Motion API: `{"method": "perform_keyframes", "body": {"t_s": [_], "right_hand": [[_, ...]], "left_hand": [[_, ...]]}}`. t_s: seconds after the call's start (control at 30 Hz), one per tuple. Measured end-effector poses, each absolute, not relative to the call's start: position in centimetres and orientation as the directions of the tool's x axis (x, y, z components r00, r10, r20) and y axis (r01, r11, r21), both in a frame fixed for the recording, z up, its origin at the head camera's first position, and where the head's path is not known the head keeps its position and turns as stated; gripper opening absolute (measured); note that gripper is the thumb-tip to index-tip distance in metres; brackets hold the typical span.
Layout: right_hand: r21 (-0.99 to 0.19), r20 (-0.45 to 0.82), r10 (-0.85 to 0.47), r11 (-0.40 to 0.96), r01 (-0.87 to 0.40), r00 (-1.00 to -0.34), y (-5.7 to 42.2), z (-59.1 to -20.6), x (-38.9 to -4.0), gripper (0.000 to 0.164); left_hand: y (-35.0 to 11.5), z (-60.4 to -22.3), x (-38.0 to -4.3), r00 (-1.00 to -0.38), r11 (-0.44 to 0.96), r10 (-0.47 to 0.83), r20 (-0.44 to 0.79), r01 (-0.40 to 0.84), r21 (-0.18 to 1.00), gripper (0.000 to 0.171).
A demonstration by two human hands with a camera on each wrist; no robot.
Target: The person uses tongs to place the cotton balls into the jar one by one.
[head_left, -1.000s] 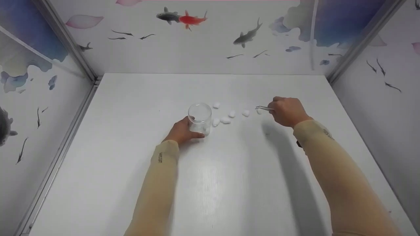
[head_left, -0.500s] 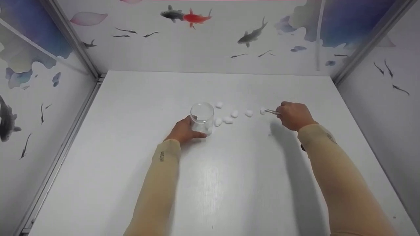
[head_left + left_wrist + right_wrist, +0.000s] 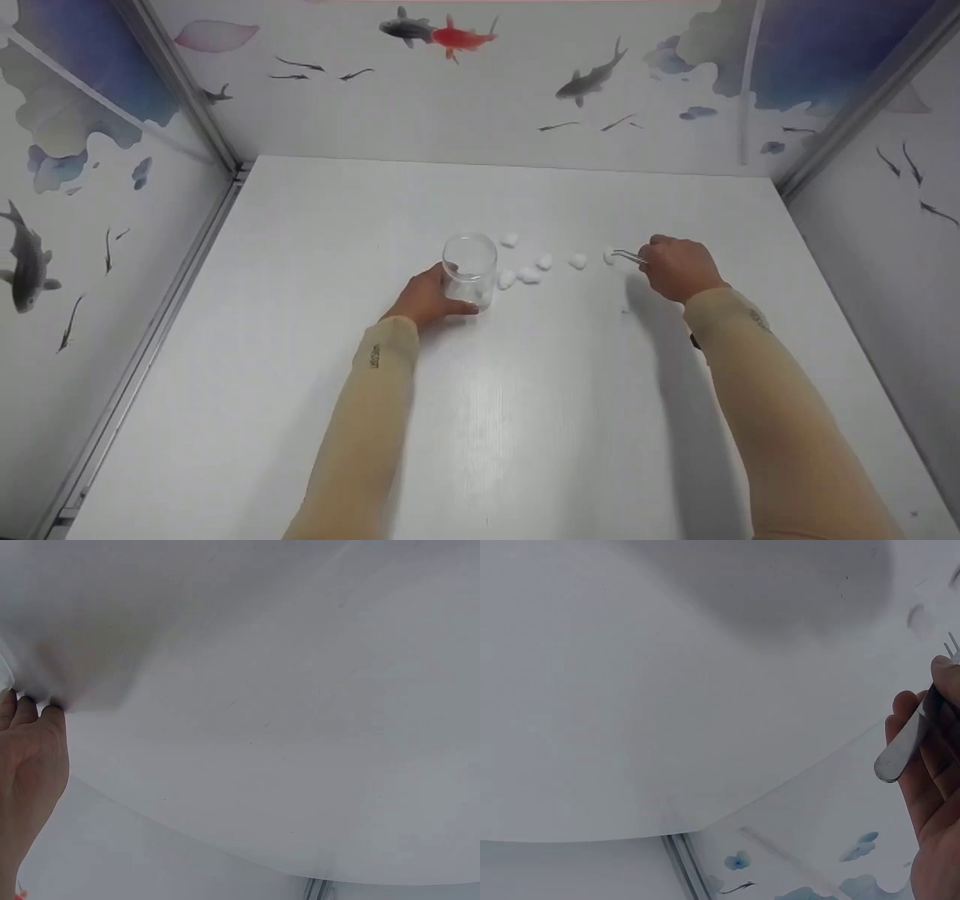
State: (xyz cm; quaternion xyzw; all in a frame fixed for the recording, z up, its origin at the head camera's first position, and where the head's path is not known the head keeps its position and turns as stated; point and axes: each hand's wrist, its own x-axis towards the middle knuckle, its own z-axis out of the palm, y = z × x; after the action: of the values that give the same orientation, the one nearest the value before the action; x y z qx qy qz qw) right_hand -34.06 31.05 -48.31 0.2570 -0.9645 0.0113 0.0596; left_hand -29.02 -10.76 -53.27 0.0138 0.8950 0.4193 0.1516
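Observation:
In the head view, my left hand grips the side of a clear, open-topped jar that stands upright on the table; in the left wrist view only its edge shows by the fingertips. My right hand holds metal tweezers, their tips pointing left, right at the edge of the rightmost white cotton ball. Between the jar and this ball lie several more cotton balls, among them a lone one. The right wrist view shows the rounded end of the tweezers sticking out between thumb and fingers.
The white table is walled in at the back and both sides. Fish and watercolour patches decorate the back panel. Grey metal posts, such as the left one, stand at the corners.
My right hand has drawn back rightward, so the tweezer tips go from passing over the rightmost cotton ball to its right edge. The left hand keeps its hold on the jar; the head view shifts slightly.

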Motion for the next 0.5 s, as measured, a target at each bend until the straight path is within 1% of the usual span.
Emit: {"method": "perform_keyframes", "body": {"t_s": [0.23, 0.5], "right_hand": [[0.024, 0.11, -0.472, 0.881, -0.472, -0.875, 30.7, -48.61, -34.23, 0.011], [0.002, 0.089, -0.474, 0.879, -0.476, -0.876, 30.05, -49.07, -34.44, 0.01]], "left_hand": [[-10.54, -52.92, -28.83, -0.953, 0.642, 0.141, -0.267, -0.117, 0.758, 0.101], [-10.48, -52.89, -28.8, -0.952, 0.626, 0.13, -0.277, -0.137, 0.767, 0.101]]}}
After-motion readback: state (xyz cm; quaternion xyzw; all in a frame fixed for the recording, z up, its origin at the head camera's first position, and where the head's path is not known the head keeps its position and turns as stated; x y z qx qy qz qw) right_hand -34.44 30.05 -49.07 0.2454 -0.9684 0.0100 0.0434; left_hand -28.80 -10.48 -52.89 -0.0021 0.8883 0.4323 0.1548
